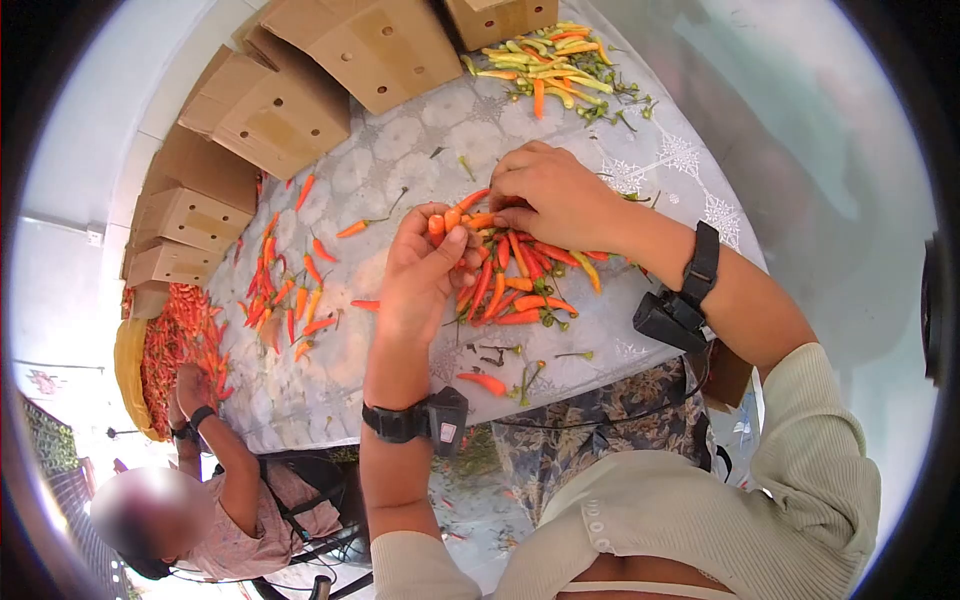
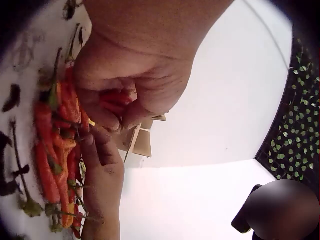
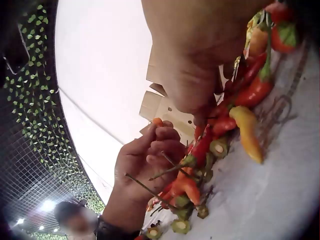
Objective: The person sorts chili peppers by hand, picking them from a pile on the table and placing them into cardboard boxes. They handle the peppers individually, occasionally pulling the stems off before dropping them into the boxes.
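Observation:
In the head view the left hand (image 1: 418, 262) curls its fingers round several orange-red peppers (image 1: 437, 228); the left wrist view shows red peppers (image 2: 116, 100) inside that hand. The right hand (image 1: 545, 195) is just right of it, fingers bent down at an orange pepper (image 1: 480, 220) on the near pile; in the right wrist view its fingertips reach the pile, and whether they pinch a pepper is hidden. Below both hands lies the pile of red and orange peppers (image 1: 500, 290), many with green stems. A yellow pepper (image 3: 248, 135) rests at its edge.
Cardboard boxes (image 1: 277, 115) line the far left edge of the patterned table (image 1: 400, 150). Yellow-green peppers (image 1: 555, 70) lie at the top, scattered red ones (image 1: 265, 270) to the left. Loose stems (image 1: 530, 380) lie near the front edge. Another person (image 1: 240, 490) sits at the lower left beside a large red heap (image 1: 180, 340).

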`<state>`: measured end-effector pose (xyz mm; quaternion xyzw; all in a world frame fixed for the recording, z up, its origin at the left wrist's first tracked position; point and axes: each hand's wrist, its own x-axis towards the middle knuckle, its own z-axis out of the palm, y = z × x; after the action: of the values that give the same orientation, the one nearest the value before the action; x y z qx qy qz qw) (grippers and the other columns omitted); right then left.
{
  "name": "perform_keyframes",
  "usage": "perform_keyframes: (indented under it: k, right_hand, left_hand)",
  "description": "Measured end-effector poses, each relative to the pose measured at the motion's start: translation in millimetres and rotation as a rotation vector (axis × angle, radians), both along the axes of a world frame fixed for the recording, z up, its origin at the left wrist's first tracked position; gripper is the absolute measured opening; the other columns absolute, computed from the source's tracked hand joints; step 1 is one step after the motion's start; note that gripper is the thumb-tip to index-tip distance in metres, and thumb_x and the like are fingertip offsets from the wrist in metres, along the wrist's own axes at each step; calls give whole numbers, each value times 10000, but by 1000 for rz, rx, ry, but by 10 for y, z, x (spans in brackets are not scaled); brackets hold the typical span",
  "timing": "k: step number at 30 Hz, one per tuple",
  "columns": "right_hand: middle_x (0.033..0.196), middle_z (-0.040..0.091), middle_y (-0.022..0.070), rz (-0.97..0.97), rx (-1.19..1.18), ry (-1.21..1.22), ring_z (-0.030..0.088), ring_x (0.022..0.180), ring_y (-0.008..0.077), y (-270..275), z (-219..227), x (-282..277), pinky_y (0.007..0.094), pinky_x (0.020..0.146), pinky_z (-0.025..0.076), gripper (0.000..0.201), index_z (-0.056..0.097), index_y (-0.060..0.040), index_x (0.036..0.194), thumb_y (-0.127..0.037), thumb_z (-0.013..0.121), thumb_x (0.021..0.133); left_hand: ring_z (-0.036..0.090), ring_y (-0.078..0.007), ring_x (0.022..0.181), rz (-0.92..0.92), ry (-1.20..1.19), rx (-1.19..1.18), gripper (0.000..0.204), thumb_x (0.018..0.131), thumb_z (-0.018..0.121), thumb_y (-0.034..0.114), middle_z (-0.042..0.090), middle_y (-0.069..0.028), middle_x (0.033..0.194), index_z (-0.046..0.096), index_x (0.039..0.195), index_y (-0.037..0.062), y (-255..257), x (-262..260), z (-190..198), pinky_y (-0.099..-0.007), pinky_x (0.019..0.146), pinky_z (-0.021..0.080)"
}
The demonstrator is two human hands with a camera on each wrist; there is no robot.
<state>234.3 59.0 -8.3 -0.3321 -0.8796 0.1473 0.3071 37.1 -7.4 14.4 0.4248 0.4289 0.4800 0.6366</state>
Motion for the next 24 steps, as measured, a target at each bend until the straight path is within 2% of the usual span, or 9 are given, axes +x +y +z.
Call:
perform_keyframes:
  k: [7,10,12,13,15,20,24]
  right_hand:
    - [897,634,96,101,-154,299,579,894,292,-123,151,67,413,775,453,160,611,-64,918,-71,657,765]
    - [902,642,99,178,-185,407,600,866,290,-185,180,48,391,750,471,172,601,-50,938,-59,651,773]
    - [901,638,86,199,-267,490,610,841,232,-235,174,12,330,748,474,172,606,-36,946,-21,647,779]
    - [900,636,80,210,-303,527,615,828,202,-246,188,1,300,746,476,174,609,-28,950,-2,645,782]
    - [909,643,80,171,-323,490,619,844,196,-268,246,23,297,764,477,155,616,-26,932,-8,650,782]
    - [874,635,74,153,-293,482,609,820,188,-265,244,38,299,746,476,131,622,-27,901,-14,659,775]
    - [855,621,63,145,-176,466,594,792,176,-288,271,31,301,713,474,132,619,-30,899,-18,663,774]
  left_hand:
    - [483,-66,676,143,-55,70,143,918,548,93,523,-5,815,502,1051,72,48,-82,-30,-180,522,383]
    - [460,-52,652,171,-34,74,147,912,567,108,515,8,794,515,1044,65,46,-83,-37,-171,509,363]
    - [449,-47,624,174,19,53,168,899,593,115,524,9,796,524,1040,57,28,-37,3,-170,493,350]
    - [442,-44,607,95,51,52,190,889,609,118,528,5,798,526,1045,50,10,-21,15,-169,482,340]
    - [429,-39,572,-65,109,53,235,869,642,125,537,-2,803,530,1055,35,-36,-4,32,-167,459,319]
    - [406,-36,529,-103,145,131,299,851,666,127,557,-31,802,522,1087,14,-55,49,40,-168,430,289]
    - [397,-38,531,-112,4,82,283,856,654,114,558,-41,787,520,1083,9,-65,4,49,-170,430,278]
